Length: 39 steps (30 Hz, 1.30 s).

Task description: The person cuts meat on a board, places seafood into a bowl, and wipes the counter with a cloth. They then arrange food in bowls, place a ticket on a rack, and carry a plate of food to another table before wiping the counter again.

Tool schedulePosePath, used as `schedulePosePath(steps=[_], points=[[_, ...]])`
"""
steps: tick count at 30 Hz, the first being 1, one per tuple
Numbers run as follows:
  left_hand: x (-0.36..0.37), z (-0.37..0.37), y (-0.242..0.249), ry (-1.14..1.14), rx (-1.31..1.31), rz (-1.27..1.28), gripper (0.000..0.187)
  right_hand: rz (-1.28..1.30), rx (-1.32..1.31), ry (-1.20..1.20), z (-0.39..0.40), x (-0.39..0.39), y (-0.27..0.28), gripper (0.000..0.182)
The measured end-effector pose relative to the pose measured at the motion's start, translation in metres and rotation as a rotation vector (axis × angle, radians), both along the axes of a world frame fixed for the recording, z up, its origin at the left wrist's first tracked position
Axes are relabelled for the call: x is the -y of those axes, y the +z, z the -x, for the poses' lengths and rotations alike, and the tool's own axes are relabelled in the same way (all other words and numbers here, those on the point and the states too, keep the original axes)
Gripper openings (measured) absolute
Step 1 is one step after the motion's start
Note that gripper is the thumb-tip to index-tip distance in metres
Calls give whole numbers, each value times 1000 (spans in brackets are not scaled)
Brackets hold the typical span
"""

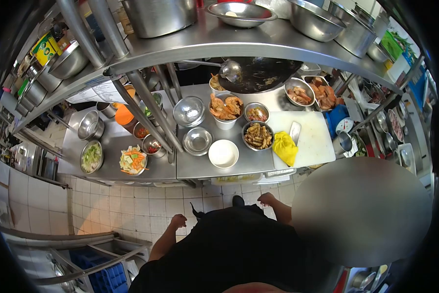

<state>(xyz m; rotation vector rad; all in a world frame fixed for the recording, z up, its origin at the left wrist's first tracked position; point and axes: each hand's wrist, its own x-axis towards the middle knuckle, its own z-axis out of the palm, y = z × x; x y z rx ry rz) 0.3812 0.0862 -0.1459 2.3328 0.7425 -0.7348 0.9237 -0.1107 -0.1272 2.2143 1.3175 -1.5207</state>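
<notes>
My left hand (179,221) hangs over the tiled floor in front of the counter, fingers loosely bent and apart, holding nothing. Below the counter edge, my right hand (267,198) is also empty, its fingers apart. Nearest them on the steel counter (195,171) are a white bowl (223,154), a bowl of browned pieces (258,136) and a yellow cloth (285,148). The cloth lies on a white cutting board (314,132) beside a wide blade (295,132). Fried food (225,106) fills a white container.
An overhead shelf (229,46) carries steel pots and bowls. Behind the counter sits a dark wok (261,75) with a ladle (230,71). Vegetable bowls (133,160) stand left. Blue crates (107,278) are at lower left. A large blurred patch hides the right foreground.
</notes>
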Motion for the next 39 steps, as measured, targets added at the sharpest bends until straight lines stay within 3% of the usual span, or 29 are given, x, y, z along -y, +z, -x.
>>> schedulePosePath(steps=[2, 5, 14, 17, 20, 23, 26, 29, 31, 32, 35, 36, 38, 39], points=[[-2, -2, 2, -107, 5, -54, 45, 22, -7, -22, -1, 3, -6, 19], [0, -2, -6, 627, 30, 347, 40, -42, -33, 13, -2, 8, -4, 17], [-1, -28, 54, 914, 53, 485, 25, 62, 12, -55, 7, 5, 10, 17], [-16, -3, 3, 189, 165, 188, 21, 5, -44, -144, 7, 8, 15, 33], [-17, -16, 34, 641, 81, 398, 24, 16, -37, -145, 7, 7, 15, 34], [-20, -20, 50, 481, 30, 286, 23, 69, -24, -188, 12, 4, 30, 34], [-25, -17, 49, 772, 65, 515, 23, 17, -30, -142, 10, 10, 17, 35], [-32, 7, 0, 465, 218, 353, 20, 39, -17, -117, 5, 16, 2, 37], [-34, -6, 38, 728, 118, 456, 19, 70, -54, -222, 11, 14, 22, 33], [-36, -22, 80, 859, 64, 505, 20, 85, -73, -275, 12, 12, 38, 31], [-56, -46, 134, 691, 132, 537, 17, 125, -271, -31, 21, -1, 126, 24], [-63, -60, 157, 726, 202, 648, 18, 142, -325, -129, 22, -3, 139, 25], [-79, -94, 207, 793, 349, 869, 21, -322, -423, 67, 17, -17, 205, 26], [-91, -117, 232, 697, 410, 800, 23, -555, -462, 170, 12, -28, 241, 26]])
